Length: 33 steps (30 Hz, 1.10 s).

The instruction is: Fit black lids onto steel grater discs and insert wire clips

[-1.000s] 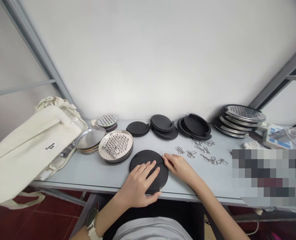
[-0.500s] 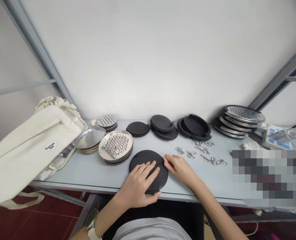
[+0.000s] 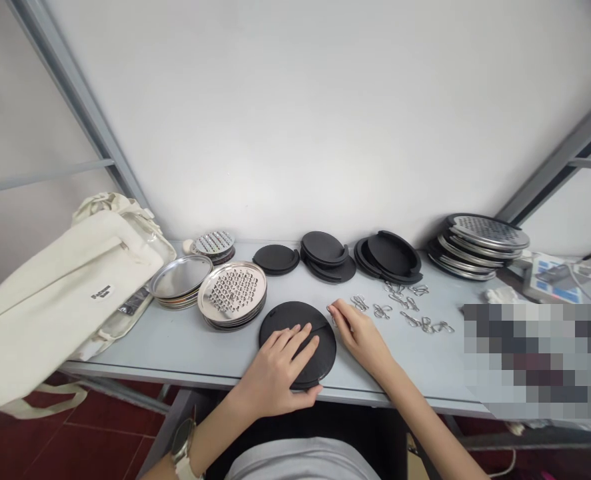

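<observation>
wall (image 3: 295,120) fills the whole back, pale and plain, with a grey-blue counter (image 3: 150,340) running along the foot of it. big cream bag (image 3: 70,280) is slumped over the left end, little label on its side. far right end has the tallest stack (image 3: 485,243), round metal graters in black trays, piled a bit unevenly. going left from there along the wall you get piles of black trays (image 3: 395,257), then a pile of round graters (image 3: 232,293) with some silver plates (image 3: 182,277) right beside it.

the black disc (image 3: 295,315) everyone will ask about is lying flat near the front edge, middle of the counter, a bit right of that grater pile. left hand (image 3: 282,370) is holding it down, fingers spread over the top and thumb at the near rim. right hand (image 3: 360,333) is just beside the disc's right edge, fingertips bunched in narrow. too small to tell if they're closed on something.

white-strapped watch (image 3: 181,440) on the left wrist. smallest stuff is the wire clips (image 3: 426,325), scattered beyond the right hand in front of the trays.
</observation>
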Each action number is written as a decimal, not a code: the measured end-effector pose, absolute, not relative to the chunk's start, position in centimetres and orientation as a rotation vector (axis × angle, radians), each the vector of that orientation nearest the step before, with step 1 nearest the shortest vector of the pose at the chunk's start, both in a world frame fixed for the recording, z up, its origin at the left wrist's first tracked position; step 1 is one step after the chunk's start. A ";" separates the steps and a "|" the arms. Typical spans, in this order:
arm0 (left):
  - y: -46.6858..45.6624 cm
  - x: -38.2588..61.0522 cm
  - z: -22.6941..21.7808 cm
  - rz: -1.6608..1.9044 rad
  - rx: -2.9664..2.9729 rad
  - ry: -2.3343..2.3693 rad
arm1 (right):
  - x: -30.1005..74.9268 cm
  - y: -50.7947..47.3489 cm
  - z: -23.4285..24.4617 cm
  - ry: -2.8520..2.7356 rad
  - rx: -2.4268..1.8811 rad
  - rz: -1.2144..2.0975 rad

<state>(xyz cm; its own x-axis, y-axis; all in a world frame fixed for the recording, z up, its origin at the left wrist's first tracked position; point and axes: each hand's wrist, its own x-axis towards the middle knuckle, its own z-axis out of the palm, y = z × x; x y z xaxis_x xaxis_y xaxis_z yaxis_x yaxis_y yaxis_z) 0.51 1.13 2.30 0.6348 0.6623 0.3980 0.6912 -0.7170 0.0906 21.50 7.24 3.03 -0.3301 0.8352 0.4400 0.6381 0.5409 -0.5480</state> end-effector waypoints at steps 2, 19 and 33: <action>1.1 0.5 2.3 -0.639 -2.776 -1.149 | 21.5 7.2 3.1 -2.050 -1.147 0.347; 1.2 0.5 2.2 -0.621 -2.775 -1.161 | 21.6 7.3 2.7 -2.149 -1.198 0.454; 1.2 0.5 2.0 -0.615 -2.775 -1.162 | 21.4 7.5 2.5 -2.194 -1.275 0.544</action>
